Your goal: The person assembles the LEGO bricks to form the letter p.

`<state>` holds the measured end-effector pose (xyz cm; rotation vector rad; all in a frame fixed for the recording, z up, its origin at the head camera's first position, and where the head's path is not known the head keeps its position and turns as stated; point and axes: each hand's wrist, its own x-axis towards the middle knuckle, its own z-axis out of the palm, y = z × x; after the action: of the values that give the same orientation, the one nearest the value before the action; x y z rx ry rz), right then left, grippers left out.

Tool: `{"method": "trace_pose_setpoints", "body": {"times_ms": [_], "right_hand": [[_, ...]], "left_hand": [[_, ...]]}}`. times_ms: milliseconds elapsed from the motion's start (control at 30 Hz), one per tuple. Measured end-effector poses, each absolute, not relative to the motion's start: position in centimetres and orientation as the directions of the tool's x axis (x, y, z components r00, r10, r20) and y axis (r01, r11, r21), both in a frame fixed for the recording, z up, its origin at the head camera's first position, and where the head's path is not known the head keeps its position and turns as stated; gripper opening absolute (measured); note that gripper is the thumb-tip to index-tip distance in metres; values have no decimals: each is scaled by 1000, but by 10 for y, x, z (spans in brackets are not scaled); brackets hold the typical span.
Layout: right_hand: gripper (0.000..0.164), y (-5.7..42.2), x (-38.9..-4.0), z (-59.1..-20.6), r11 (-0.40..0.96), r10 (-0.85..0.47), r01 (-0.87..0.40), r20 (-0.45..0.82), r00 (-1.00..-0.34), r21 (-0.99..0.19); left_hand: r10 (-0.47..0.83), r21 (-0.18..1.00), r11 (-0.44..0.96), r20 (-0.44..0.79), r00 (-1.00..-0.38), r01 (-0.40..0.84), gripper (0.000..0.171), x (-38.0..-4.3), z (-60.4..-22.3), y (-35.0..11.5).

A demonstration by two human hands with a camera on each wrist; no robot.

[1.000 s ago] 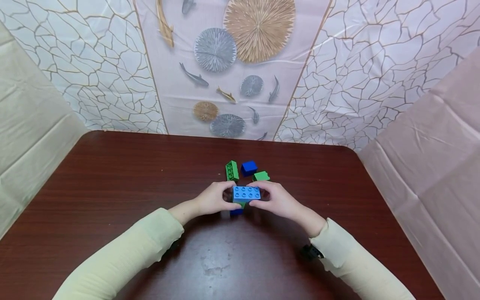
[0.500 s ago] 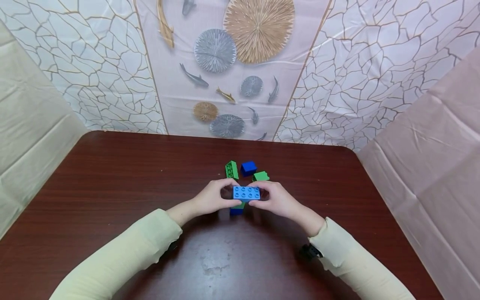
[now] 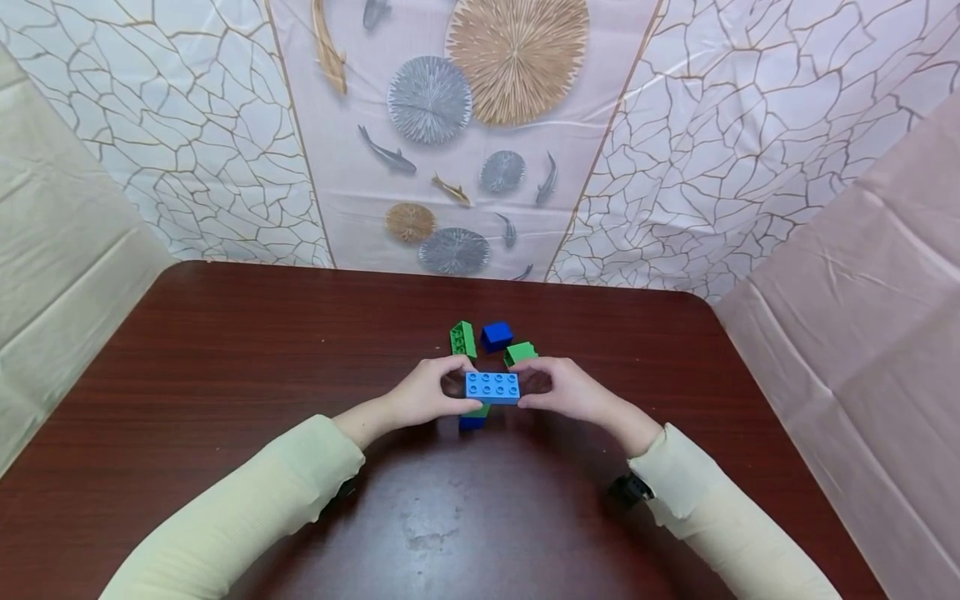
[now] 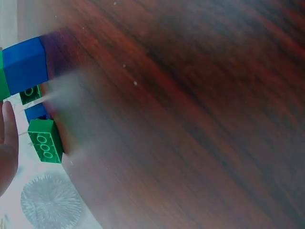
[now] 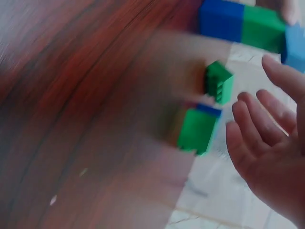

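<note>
A light blue building brick (image 3: 492, 387) with round studs tops a small upright stack. Beneath it are a green brick (image 5: 263, 29) and, at the bottom, a dark blue brick (image 5: 221, 21). My left hand (image 3: 423, 394) pinches the left end of the light blue brick, thumb at the front and forefinger behind. Just off the brick's right end is my right hand (image 3: 573, 392), thumb and fingers spread apart; the right wrist view shows its palm and loosely bent fingers holding nothing.
Behind the stack lie a green brick (image 3: 463, 340) on its side with its hollow underside showing, a dark blue brick (image 3: 497, 337), and another green brick (image 3: 521, 354). The dark wooden table (image 3: 300, 333) ends at a patterned cloth (image 3: 456, 252).
My right hand has let go of the light blue brick and shifted slightly right, its fingers parting. My left hand and the stack stay nearly where they were.
</note>
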<state>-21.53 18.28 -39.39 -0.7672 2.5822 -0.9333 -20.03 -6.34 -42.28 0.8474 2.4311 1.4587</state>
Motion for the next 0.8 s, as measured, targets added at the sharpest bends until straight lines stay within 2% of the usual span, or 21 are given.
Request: {"method": "trace_pose_setpoints", "body": {"times_ms": [167, 300, 567, 667, 800], "right_hand": [[42, 195, -231, -406, 705, -419, -297, -40, -907, -644], [46, 199, -244, -411, 713, -328, -229, -26, -944, -663], [57, 196, -261, -421, 749, -323, -199, -86, -942, -632], [55, 193, -265, -425, 759, -330, -204, -96, -939, -618], [43, 190, -267, -429, 775, -304, -183, -103, -947, -605]], "left_hand": [[551, 854, 365, 123, -825, 371, 28, -200, -423, -64], [553, 854, 364, 122, -824, 371, 28, -200, -424, -64], [554, 854, 356, 133, -822, 379, 28, -201, -424, -63], [557, 855, 355, 132, -820, 378, 28, -201, -423, -63], [555, 855, 358, 127, -822, 374, 28, -201, -424, -63]]}}
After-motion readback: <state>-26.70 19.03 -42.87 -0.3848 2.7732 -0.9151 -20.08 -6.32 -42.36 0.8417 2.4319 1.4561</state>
